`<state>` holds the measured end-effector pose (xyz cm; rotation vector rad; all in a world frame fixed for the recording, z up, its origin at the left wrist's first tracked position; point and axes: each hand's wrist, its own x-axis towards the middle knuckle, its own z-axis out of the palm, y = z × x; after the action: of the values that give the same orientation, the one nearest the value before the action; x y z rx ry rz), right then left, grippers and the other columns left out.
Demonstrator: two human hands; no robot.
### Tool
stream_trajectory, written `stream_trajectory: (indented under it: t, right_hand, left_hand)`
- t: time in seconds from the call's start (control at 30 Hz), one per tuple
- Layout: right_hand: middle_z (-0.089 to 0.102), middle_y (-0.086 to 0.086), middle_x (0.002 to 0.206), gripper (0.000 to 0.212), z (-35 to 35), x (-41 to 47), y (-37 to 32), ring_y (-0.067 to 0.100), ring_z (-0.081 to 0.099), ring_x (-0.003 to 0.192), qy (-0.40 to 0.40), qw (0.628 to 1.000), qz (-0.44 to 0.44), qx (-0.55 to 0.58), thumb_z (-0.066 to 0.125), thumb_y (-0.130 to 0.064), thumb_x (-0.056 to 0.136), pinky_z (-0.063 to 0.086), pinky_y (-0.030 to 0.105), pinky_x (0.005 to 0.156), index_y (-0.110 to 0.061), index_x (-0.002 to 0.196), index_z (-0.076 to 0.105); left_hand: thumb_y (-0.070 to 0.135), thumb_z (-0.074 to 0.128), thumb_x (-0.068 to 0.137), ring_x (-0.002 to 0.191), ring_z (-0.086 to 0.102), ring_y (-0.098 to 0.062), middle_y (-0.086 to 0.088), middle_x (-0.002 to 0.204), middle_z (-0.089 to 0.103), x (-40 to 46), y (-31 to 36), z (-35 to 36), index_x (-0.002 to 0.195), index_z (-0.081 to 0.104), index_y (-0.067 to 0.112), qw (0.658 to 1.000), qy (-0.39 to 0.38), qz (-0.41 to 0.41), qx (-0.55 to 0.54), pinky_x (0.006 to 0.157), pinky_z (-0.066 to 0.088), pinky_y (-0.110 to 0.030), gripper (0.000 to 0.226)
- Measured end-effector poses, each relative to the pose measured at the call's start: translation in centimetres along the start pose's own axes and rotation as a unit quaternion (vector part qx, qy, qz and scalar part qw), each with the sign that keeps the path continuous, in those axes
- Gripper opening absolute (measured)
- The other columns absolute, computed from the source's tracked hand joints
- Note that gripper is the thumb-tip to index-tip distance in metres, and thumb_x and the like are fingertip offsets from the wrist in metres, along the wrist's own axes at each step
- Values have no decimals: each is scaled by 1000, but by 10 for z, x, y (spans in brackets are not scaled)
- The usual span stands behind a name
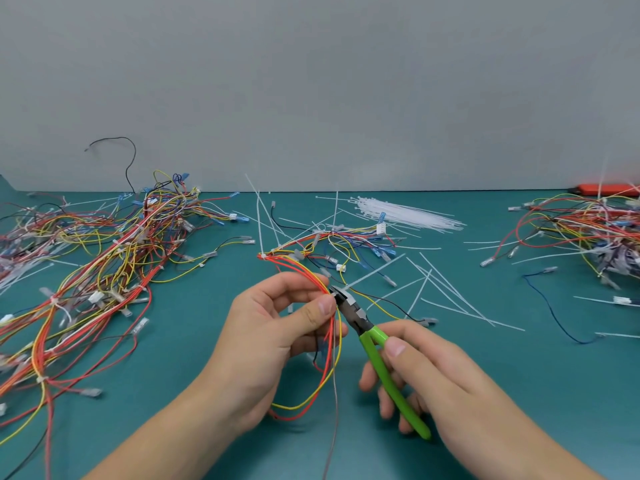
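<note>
- Cable-tie tail (375,270): sticks up and to the right from the wire bundle (331,344), just past the L thumb, above the green mat (180,427).
- L hand (277,334): thumb + fingers pinch the red/yellow wires right beside the tie head. The rest of the loop hangs below the palm.
- R hand (446,372): fingers curled round the green handles of the cutters (379,351), thumb on top. Handles sit a little apart.
- Jaws sit at the tail's root, touching the L thumb tip. Can't tell if they bite yet.
- Step, by my read: snip the excess tail flush w/ the tie head.
- To do it well:
  - lay the flat side of the blades against the head, so no sharp stub is left
  - check no wire sits betw. the blades; red insulation is v. close
  - slide the thumb tip back a bit before squeezing
  - one firm squeeze, no twisting
  - aim the tail away from the face, as it may fly off
- Nearby: spare ties (408,216) at the back of the mat, harness heaps on the left (121,254) and right (588,230).
</note>
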<state>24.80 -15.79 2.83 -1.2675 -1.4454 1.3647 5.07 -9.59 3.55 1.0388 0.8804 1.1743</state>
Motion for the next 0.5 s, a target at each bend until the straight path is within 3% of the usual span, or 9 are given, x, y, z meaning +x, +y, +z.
stream_trajectory:
  t: [0.17, 0.3, 0.5]
  right_hand:
    - [73, 0, 94, 29, 0, 0, 0, 17, 64, 71, 3, 1000, 3, -18, 45, -55, 90, 53, 32, 64, -37, 102, 64]
    - [69, -2, 87, 41, 1, -2, -2, 14, 60, 67, 5, 999, -5, -43, 42, -67, 84, 52, 30, 61, -38, 103, 63]
    - [63, -6, 77, 48, 1, -1, -3, 12, 55, 62, 37, 999, -10, -21, 44, -69, 80, 47, 27, 55, -36, 108, 66]
  left_hand:
    - [25, 89, 62, 70, 74, -33, -12, 85, 70, -1, -1, 0, 94, 74, 6, 1000, 5, -4, -4, 55, 57, -32, 40]
    - [18, 93, 64, 70, 74, -34, -13, 85, 69, 0, -3, 0, 95, 75, 7, 1000, 3, -8, 0, 55, 57, -32, 37]
    - [17, 87, 67, 69, 74, -35, -12, 82, 67, -1, -1, 1, 94, 75, 7, 1000, 1, -20, -6, 55, 57, -32, 31]
